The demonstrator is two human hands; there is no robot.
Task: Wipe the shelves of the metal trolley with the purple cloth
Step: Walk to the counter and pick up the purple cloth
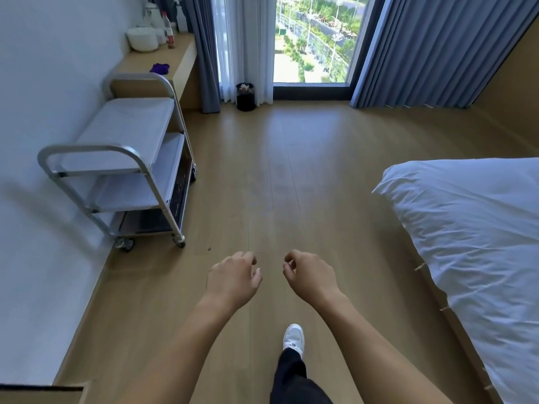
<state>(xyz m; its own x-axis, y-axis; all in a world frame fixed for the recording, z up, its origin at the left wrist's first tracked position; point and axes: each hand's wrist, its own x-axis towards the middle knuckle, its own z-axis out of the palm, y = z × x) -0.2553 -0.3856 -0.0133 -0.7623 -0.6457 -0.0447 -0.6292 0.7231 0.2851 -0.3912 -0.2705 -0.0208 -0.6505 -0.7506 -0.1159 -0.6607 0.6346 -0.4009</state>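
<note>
Task not begun: left hand (233, 277) and right hand (310, 275) hang empty, fingers loosely curled, low centre; purple cloth (159, 68) lies on wooden ledge (175, 58) upper left, beyond the unwiped three-shelf metal trolley (125, 158).

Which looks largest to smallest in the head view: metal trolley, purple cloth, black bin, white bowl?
1. metal trolley
2. white bowl and black bin: alike in the picture, so not ranked
3. purple cloth

The trolley stands nearer the camera, which enlarges it.

A bedroom, hotel-like: white-duveted bed (472, 228), floor-length curtains (431, 51), wooden wall ledge (163, 58) with kettle (151, 13).
</note>
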